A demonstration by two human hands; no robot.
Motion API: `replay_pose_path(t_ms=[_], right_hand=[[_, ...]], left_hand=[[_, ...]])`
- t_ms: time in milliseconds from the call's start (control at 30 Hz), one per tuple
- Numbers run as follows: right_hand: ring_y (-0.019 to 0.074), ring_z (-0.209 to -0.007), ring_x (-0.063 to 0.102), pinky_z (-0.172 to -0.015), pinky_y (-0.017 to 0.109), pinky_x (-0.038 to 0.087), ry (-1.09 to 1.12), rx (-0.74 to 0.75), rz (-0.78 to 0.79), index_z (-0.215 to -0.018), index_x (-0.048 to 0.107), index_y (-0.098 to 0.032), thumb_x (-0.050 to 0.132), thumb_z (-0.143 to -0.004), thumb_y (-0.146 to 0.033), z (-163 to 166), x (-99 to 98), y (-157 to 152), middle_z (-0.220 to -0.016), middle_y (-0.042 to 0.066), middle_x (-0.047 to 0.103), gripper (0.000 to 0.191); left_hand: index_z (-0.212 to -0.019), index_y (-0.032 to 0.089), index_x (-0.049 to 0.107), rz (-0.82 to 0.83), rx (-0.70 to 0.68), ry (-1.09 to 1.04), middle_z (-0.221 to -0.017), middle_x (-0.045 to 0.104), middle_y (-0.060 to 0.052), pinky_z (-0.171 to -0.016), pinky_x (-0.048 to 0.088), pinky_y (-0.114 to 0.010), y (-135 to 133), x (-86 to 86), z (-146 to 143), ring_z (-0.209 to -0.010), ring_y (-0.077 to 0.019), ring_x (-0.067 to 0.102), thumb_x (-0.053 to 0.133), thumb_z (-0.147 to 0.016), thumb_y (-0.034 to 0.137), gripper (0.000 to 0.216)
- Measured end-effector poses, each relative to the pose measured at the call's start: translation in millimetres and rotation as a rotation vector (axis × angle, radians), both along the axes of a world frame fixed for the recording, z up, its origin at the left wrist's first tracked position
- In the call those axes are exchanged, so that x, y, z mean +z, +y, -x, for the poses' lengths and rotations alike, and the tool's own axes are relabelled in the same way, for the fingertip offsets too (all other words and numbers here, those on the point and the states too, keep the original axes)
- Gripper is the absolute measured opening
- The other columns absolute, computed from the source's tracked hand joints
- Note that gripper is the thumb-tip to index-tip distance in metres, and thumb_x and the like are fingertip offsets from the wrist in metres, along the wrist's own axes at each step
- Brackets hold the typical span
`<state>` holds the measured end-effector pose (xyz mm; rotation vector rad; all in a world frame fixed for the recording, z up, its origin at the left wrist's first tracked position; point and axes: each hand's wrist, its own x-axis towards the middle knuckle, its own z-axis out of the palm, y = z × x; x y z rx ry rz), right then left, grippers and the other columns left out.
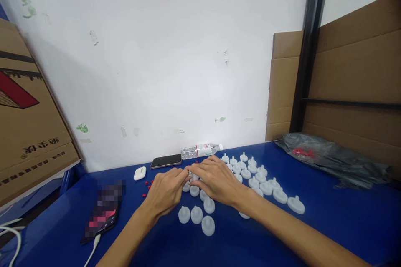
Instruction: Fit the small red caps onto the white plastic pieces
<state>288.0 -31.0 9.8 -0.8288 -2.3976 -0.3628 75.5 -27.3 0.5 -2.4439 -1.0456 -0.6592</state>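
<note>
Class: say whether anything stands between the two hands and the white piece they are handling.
Nothing visible does. The left hand and right hand meet at their fingertips on the white piece, over more white pieces on the table.

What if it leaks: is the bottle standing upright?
No, the bottle lies on its side at the back of the table, beside the phone.

Table (328, 225): blue, against a white wall (172, 50).
Bottle (200, 150): clear, lying on its side by the wall.
Phone (166, 161): dark, flat, just left of the bottle.
Case (139, 173): small, white, left of the phone.
Second phone (105, 210): blurred, front left, with a white cable (92, 250).
Bag (332, 156): black, crumpled, far right.
Box (28, 125): cardboard, left.
</note>
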Motion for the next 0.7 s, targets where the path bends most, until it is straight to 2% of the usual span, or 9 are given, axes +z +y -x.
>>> replay_pose_path(t_ms=[33,100,200,333,433,567,700], right_hand=[[0.0223,-0.091,0.066,-0.086,0.039,0.043,-0.012,-0.018,-0.011,-0.121,0.06,-0.02,0.055,-0.1,-0.022,-2,1.2,2,-0.107,0.007,0.073,0.022],[0.0213,-0.092,0.067,-0.088,0.039,0.041,0.012,-0.092,-0.026,-0.114,0.064,-0.021,0.051,-0.098,-0.011,-11,4.2,9,-0.113,0.008,0.073,0.022],[0.0211,-0.091,0.067,-0.09,0.037,0.041,0.159,-0.239,0.01,-0.118,0.062,-0.023,0.052,-0.099,-0.017,-28,8.1,22,-0.114,0.007,0.072,0.022],[0.0214,-0.084,0.066,-0.082,0.033,0.042,0.222,-0.338,0.075,-0.118,0.058,-0.023,0.052,-0.098,-0.02,-39,7.3,30,-0.097,0.004,0.073,0.021],[0.0206,-0.077,0.065,-0.075,0.031,0.039,0.171,-0.382,0.107,-0.111,0.058,-0.022,0.049,-0.097,-0.019,-37,2.7,30,-0.086,0.003,0.072,0.016],[0.0207,-0.071,0.063,-0.064,0.028,0.035,0.142,-0.456,0.188,-0.102,0.058,-0.02,0.055,-0.097,-0.025,-35,-4.4,32,-0.074,0.002,0.066,0.008],[0.0218,-0.087,0.064,-0.069,0.027,0.039,0.159,-0.464,0.22,-0.09,0.062,-0.02,0.063,-0.092,-0.025,-38,-8.2,36,-0.091,0.005,0.067,0.006]], left_hand=[[-0.085,0.02,0.058,0.059,0.017,-0.042,-0.07,0.062,-0.001,-0.057,0.035,-0.026,1,3.0,4,-0.063,-0.0151,0.059,0.027,-0.105,0.029,0.038],[-0.079,0.02,0.055,0.137,0.115,-0.149,-0.064,0.06,0.001,-0.058,0.035,-0.025,4,10.0,16,-0.059,-0.0141,0.057,0.024,-0.106,0.033,0.043],[-0.078,0.021,0.055,0.114,0.411,-0.187,-0.062,0.06,-0.001,-0.059,0.033,-0.027,13,18.4,40,-0.059,-0.0172,0.059,0.021,-0.105,0.037,0.046],[-0.089,0.018,0.063,0.162,0.743,-0.009,-0.083,0.071,-0.011,-0.062,0.037,-0.031,29,15.6,65,-0.08,-0.0279,0.068,0.024,-0.103,0.036,0.045],[-0.094,0.012,0.068,0.267,0.915,0.049,-0.099,0.071,-0.02,-0.071,0.045,-0.036,38,5.8,77,-0.099,-0.035,0.067,0.025,-0.1,0.027,0.046],[-0.096,0.011,0.07,0.35,0.961,0.042,-0.102,0.071,-0.021,-0.076,0.048,-0.038,43,-4.4,92,-0.097,-0.034,0.068,0.04,-0.092,0.02,0.032],[-0.098,0.014,0.069,0.392,0.948,0.037,-0.107,0.071,-0.019,-0.074,0.047,-0.035,46,-8.6,100,-0.096,-0.0333,0.069,0.048,-0.086,0.017,0.025]])
